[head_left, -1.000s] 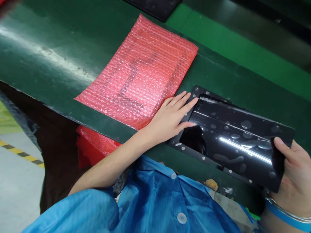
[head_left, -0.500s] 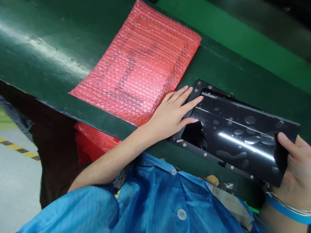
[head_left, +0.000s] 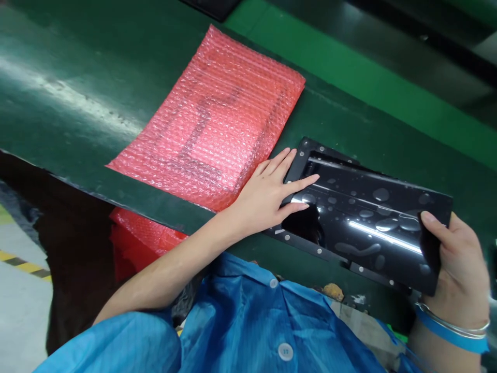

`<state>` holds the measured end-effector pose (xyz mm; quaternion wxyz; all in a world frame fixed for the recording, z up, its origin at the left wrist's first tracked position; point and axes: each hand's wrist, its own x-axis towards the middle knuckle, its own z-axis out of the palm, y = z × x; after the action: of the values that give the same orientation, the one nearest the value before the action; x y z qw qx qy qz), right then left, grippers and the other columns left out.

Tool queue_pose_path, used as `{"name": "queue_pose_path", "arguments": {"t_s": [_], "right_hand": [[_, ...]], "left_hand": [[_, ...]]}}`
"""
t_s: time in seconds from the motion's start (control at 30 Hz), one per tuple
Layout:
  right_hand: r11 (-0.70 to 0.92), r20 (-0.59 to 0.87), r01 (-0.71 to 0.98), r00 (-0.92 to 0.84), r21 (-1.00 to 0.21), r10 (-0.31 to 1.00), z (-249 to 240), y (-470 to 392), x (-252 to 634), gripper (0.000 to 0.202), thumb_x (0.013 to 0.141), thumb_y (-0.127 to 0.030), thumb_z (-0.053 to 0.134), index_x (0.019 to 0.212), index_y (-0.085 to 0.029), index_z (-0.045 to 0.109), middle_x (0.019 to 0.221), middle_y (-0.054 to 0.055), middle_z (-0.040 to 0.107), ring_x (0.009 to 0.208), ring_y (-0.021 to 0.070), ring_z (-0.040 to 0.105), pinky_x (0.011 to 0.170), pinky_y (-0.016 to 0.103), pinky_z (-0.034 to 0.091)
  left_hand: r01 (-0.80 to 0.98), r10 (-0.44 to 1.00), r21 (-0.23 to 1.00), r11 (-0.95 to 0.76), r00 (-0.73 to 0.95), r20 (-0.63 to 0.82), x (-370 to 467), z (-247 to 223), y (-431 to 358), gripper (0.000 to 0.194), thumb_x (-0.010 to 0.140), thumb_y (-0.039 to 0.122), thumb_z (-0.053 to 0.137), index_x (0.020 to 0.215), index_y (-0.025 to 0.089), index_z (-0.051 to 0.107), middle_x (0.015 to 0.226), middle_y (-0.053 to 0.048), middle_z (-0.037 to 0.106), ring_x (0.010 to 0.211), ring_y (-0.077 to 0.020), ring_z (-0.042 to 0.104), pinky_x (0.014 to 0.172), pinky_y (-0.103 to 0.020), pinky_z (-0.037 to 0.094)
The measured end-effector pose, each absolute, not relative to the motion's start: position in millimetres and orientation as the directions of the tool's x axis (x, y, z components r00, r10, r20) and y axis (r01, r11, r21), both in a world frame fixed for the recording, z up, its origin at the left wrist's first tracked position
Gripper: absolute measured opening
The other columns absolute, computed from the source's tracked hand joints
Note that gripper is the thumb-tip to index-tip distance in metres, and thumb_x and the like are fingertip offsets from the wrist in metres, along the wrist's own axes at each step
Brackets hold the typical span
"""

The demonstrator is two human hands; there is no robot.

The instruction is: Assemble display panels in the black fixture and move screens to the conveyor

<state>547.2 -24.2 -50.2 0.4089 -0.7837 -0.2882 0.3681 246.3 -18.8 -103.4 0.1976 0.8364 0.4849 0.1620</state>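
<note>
A glossy black panel (head_left: 361, 212), covered by a film with bubbles under it, lies over a flat black frame (head_left: 310, 242) dotted with small round pale spots. My right hand (head_left: 458, 254) grips the panel's right end, thumb on top and fingers beneath, and that end is raised off the frame. Over the left end my left hand (head_left: 272, 194) lies with spread fingers, its forefinger and thumb reaching onto the panel and the others at the frame's edge. Just left of that hand is a red bubble-wrap bag (head_left: 217, 119), with dark shapes showing through.
Everything lies on a dark green tabletop (head_left: 349, 114). More red bubble wrap (head_left: 143, 238) hangs below the front edge. A dark object (head_left: 213, 6) is at the far edge. Near my blue jacket (head_left: 248, 321) sits a small yellowish lump (head_left: 333, 291).
The view has shifted, so the bag sits slightly lower and the panel further left in the picture. Both hands keep their places on the panel and frame.
</note>
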Motion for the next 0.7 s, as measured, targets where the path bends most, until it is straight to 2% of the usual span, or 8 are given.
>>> {"name": "queue_pose_path", "arguments": {"t_s": [0.3, 0.4, 0.43, 0.5, 0.57, 0.6, 0.63, 0.7], "right_hand": [[-0.484, -0.337, 0.176, 0.520, -0.857, 0.785, -53.2, -28.9, 551.8, 0.047, 0.046, -0.044, 0.086, 0.083, -0.025, 0.066, 0.067, 0.001, 0.068, 0.060, 0.0264, 0.067, 0.059, 0.041, 0.054], [-0.497, -0.303, 0.349, 0.481, -0.795, 0.823, -51.2, -26.6, 561.4, 0.044, 0.057, -0.058, 0.079, 0.082, -0.025, 0.066, 0.068, 0.003, 0.068, 0.060, 0.0244, 0.063, 0.058, 0.038, 0.048], [-0.495, -0.256, 0.495, 0.474, -0.714, 0.843, -49.7, -24.3, 566.1, 0.043, 0.061, -0.063, 0.073, 0.078, -0.025, 0.066, 0.066, 0.004, 0.066, 0.060, 0.0243, 0.061, 0.058, 0.038, 0.044], [-0.471, -0.092, 0.778, 0.479, -0.416, 0.873, -46.7, -18.3, 576.7, 0.045, 0.068, -0.071, 0.060, 0.067, -0.026, 0.063, 0.058, 0.005, 0.058, 0.060, 0.0250, 0.055, 0.059, 0.038, 0.037], [-0.460, 0.065, 0.874, 0.474, -0.157, 0.878, -45.4, -12.1, 586.7, 0.049, 0.072, -0.073, 0.052, 0.061, -0.026, 0.060, 0.053, 0.005, 0.052, 0.060, 0.0253, 0.051, 0.061, 0.039, 0.032], [-0.458, 0.103, 0.878, 0.473, -0.140, 0.875, -46.0, -9.2, 591.1, 0.049, 0.073, -0.073, 0.051, 0.062, -0.026, 0.060, 0.053, 0.005, 0.053, 0.060, 0.0248, 0.051, 0.061, 0.038, 0.031], [-0.444, 0.111, 0.876, 0.469, -0.188, 0.876, -47.8, -6.3, 595.0, 0.050, 0.073, -0.073, 0.051, 0.063, -0.026, 0.060, 0.053, 0.005, 0.054, 0.059, 0.0237, 0.051, 0.061, 0.037, 0.031], [-0.385, 0.051, 0.843, 0.434, -0.377, 0.900, -54.4, 0.1, 602.3, 0.049, 0.071, -0.073, 0.056, 0.064, -0.024, 0.060, 0.053, 0.004, 0.057, 0.058, 0.0205, 0.052, 0.060, 0.035, 0.032]], "left_hand": [[0.746, 0.882, 0.504, -0.434, 0.466, 0.070, 246.0, -101.9, -18.9, 0.055, 0.099, 0.049, 0.057, 0.151, 0.033, 0.048, 0.167, -0.016, 0.027, 0.155, -0.0370, 0.022, 0.116, -0.060, 0.031], [0.755, 0.886, 0.507, -0.417, 0.462, 0.042, 246.3, -99.7, -18.7, 0.055, 0.098, 0.048, 0.058, 0.151, 0.034, 0.049, 0.167, -0.015, 0.025, 0.155, -0.0359, 0.022, 0.116, -0.059, 0.031], [0.759, 0.888, 0.505, -0.411, 0.459, 0.034, 245.6, -99.2, -18.5, 0.055, 0.098, 0.047, 0.058, 0.150, 0.034, 0.049, 0.168, -0.014, 0.025, 0.155, -0.0355, 0.022, 0.117, -0.058, 0.032], [0.770, 0.894, 0.497, -0.400, 0.448, 0.027, 242.7, -98.4, -18.3, 0.052, 0.099, 0.045, 0.058, 0.149, 0.034, 0.050, 0.168, -0.013, 0.025, 0.155, -0.0347, 0.022, 0.117, -0.058, 0.032], [0.779, 0.896, 0.484, -0.398, 0.444, 0.022, 240.0, -96.9, -19.0, 0.050, 0.099, 0.042, 0.058, 0.148, 0.034, 0.052, 0.168, -0.012, 0.024, 0.155, -0.0341, 0.021, 0.117, -0.058, 0.033], [0.786, 0.898, 0.474, -0.398, 0.439, 0.026, 240.2, -95.6, -20.0, 0.049, 0.099, 0.041, 0.059, 0.148, 0.034, 0.052, 0.168, -0.012, 0.024, 0.156, -0.0343, 0.021, 0.116, -0.058, 0.034], [0.795, 0.903, 0.458, -0.398, 0.428, 0.040, 242.5, -94.0, -21.8, 0.048, 0.099, 0.038, 0.059, 0.147, 0.033, 0.053, 0.168, -0.012, 0.023, 0.156, -0.0347, 0.020, 0.116, -0.059, 0.034], [0.816, 0.913, 0.418, -0.399, 0.397, 0.096, 256.2, -89.9, -28.1, 0.049, 0.098, 0.030, 0.059, 0.147, 0.029, 0.054, 0.169, -0.013, 0.021, 0.156, -0.0361, 0.018, 0.116, -0.060, 0.033]]}}
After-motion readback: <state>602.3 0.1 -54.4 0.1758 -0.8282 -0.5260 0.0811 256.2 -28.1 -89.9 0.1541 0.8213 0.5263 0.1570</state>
